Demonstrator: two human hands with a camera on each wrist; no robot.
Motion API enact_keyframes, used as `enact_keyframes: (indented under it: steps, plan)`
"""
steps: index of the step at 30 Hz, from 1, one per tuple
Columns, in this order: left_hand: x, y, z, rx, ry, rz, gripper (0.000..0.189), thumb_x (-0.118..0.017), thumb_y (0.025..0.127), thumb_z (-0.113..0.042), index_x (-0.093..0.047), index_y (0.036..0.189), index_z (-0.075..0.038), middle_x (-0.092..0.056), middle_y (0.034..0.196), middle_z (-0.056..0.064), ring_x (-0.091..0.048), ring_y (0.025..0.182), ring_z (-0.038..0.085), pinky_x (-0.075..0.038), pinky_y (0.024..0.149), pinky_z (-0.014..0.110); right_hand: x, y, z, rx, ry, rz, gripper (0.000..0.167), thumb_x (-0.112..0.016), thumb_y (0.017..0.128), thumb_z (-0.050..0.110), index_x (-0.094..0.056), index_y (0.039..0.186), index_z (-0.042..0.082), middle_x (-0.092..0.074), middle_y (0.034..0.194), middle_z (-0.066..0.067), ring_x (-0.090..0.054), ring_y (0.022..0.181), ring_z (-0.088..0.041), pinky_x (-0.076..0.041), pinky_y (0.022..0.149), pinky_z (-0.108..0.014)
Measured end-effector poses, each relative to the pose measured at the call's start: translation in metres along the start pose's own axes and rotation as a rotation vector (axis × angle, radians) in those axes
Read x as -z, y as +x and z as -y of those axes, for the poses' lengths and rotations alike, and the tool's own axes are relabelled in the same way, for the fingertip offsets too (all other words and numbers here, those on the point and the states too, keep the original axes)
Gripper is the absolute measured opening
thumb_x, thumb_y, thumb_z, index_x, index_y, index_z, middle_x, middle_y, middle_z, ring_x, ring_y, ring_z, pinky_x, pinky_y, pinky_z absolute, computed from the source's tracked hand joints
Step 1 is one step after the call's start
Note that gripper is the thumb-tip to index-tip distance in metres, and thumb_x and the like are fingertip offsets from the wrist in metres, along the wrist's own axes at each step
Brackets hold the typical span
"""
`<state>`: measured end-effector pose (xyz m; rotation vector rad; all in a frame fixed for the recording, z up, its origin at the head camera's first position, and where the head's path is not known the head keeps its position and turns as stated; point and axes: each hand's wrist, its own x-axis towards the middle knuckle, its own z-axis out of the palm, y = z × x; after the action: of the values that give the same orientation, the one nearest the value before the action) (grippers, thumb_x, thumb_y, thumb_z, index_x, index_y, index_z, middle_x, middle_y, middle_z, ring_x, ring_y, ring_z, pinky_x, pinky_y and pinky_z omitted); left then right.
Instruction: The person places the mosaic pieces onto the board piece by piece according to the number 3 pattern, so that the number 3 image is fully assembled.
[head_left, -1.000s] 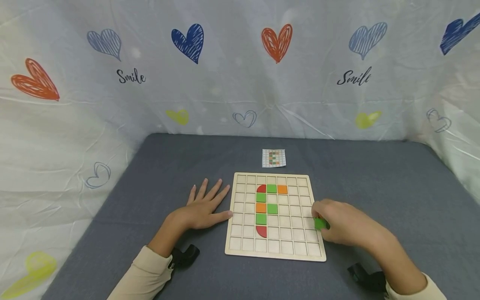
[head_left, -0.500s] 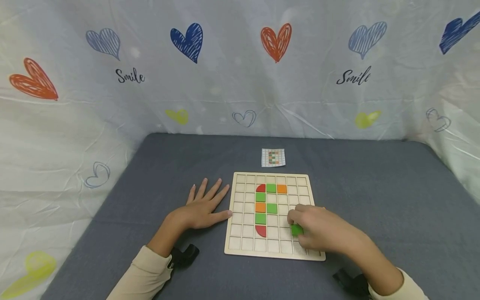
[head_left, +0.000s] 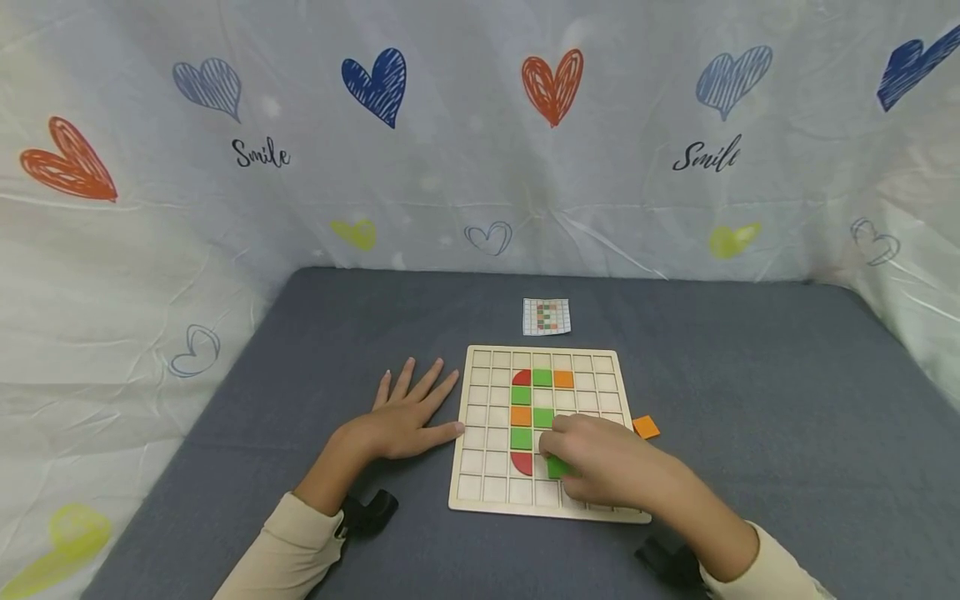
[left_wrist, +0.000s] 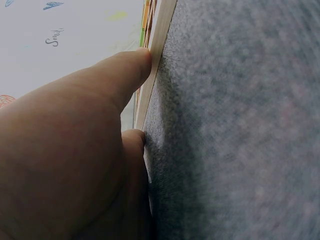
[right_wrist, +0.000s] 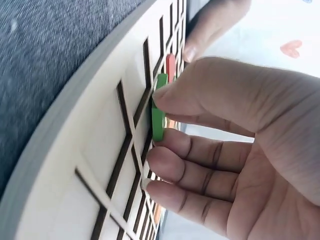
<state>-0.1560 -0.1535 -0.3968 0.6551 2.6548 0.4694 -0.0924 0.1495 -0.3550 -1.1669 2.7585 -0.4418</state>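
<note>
My right hand (head_left: 611, 462) pinches a green square tile (head_left: 557, 468) between thumb and fingers, low over the wooden grid board (head_left: 480, 493). In the right wrist view this green tile (right_wrist: 158, 107) stands near the board's slots, close to a red tile (right_wrist: 170, 67). Whether it touches the board is hard to tell. With fingers spread, my left hand (head_left: 408, 421) lies flat on the table, its thumb touching the board's left edge. Set in the board are several tiles: green ones, an orange square (head_left: 521, 416), and rounded red pieces such as the lower one (head_left: 522, 463).
A loose orange tile (head_left: 646, 427) lies just right of the board. Behind the board is a small printed pattern card (head_left: 546, 317). Dark grey cloth (head_left: 750, 358) covers the table, and a white curtain with hearts (head_left: 450, 167) hangs at the back.
My right hand has carried the green tile leftward from the board's right edge to beside the lower red piece. The loose orange tile has come into view. My left hand stays put.
</note>
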Motion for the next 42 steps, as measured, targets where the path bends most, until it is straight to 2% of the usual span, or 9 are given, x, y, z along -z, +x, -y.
enact_keyframes:
  steps: [5,13,17,21,24,28,32,35,42]
  plan:
    - [0.003,-0.003,-0.002,-0.021,-0.018,-0.005,0.088,-0.042,0.096,-0.071,-0.015,0.163,-0.022,-0.001,0.168,0.007,0.018,0.149,0.037,0.015,0.113,0.061,-0.004,0.007,0.004,0.039,-0.012,-0.032,0.022,-0.068,0.071,-0.005,-0.062,0.077,0.016,-0.041,0.069,0.011,-0.037,0.062,-0.009,-0.034,0.055,-0.024]
    - [-0.001,0.0,0.001,-0.005,-0.005,-0.015,0.088,-0.041,0.094,-0.075,-0.013,0.163,-0.027,0.001,0.168,0.002,0.02,0.149,0.035,0.017,0.112,0.06,-0.008,0.008,0.006,0.044,0.0,-0.036,0.018,-0.079,0.079,0.0,-0.068,0.08,0.015,-0.045,0.072,0.013,-0.042,0.064,-0.006,-0.041,0.059,-0.022]
    - [-0.002,0.0,0.002,0.007,0.011,-0.003,0.088,-0.041,0.095,-0.074,-0.01,0.163,-0.029,0.003,0.168,0.0,0.021,0.149,0.033,0.017,0.113,0.058,-0.007,0.003,0.003,0.068,0.016,-0.049,0.018,-0.077,0.081,-0.001,-0.069,0.081,0.016,-0.049,0.074,0.014,-0.045,0.068,-0.005,-0.043,0.063,-0.023]
    - [0.001,-0.001,0.0,0.005,0.017,0.006,0.086,-0.041,0.097,-0.071,-0.011,0.163,-0.025,0.002,0.168,0.003,0.019,0.149,0.035,0.015,0.114,0.059,-0.003,-0.006,-0.005,0.074,0.039,-0.088,0.023,-0.072,0.082,-0.005,-0.071,0.084,0.018,-0.057,0.079,0.015,-0.051,0.074,-0.005,-0.047,0.069,-0.025]
    - [0.003,-0.002,-0.002,-0.01,0.006,0.001,0.085,-0.043,0.098,-0.068,-0.013,0.163,-0.022,0.0,0.168,0.006,0.017,0.149,0.037,0.013,0.114,0.061,0.001,-0.015,-0.015,0.048,0.039,-0.12,0.022,-0.07,0.084,-0.005,-0.073,0.088,0.016,-0.064,0.085,0.011,-0.056,0.079,-0.006,-0.05,0.071,-0.028]
    - [0.002,-0.002,-0.002,-0.016,0.0,-0.002,0.086,-0.043,0.097,-0.07,-0.014,0.163,-0.022,0.0,0.168,0.006,0.017,0.149,0.037,0.014,0.113,0.06,0.011,-0.028,-0.033,-0.05,-0.012,-0.152,0.02,-0.073,0.082,-0.005,-0.075,0.092,0.013,-0.066,0.091,0.006,-0.058,0.081,-0.009,-0.051,0.068,-0.031]
    - [-0.001,0.0,0.001,-0.004,0.007,-0.004,0.087,-0.041,0.096,-0.073,-0.012,0.163,-0.026,0.002,0.168,0.002,0.019,0.149,0.034,0.016,0.113,0.059,0.019,-0.042,-0.049,-0.191,-0.116,-0.16,0.026,-0.076,0.077,-0.01,-0.067,0.079,0.014,-0.054,0.078,0.006,-0.047,0.07,-0.011,-0.043,0.058,-0.03]
    - [-0.004,0.002,0.003,0.005,0.015,-0.009,0.086,-0.04,0.095,-0.074,-0.01,0.162,-0.029,0.004,0.167,-0.001,0.02,0.149,0.032,0.016,0.114,0.058,0.019,-0.048,-0.056,-0.255,-0.16,-0.135,0.037,-0.074,0.075,-0.015,-0.055,0.071,0.016,-0.042,0.071,0.006,-0.037,0.064,-0.012,-0.034,0.053,-0.028]
    - [-0.007,0.005,0.006,0.01,0.027,-0.016,0.086,-0.039,0.094,-0.076,-0.008,0.162,-0.033,0.005,0.166,-0.005,0.021,0.149,0.029,0.017,0.114,0.056,0.012,-0.049,-0.064,-0.256,-0.157,-0.138,0.041,-0.071,0.077,-0.016,-0.047,0.07,0.017,-0.038,0.067,0.007,-0.033,0.058,-0.01,-0.03,0.051,-0.027]
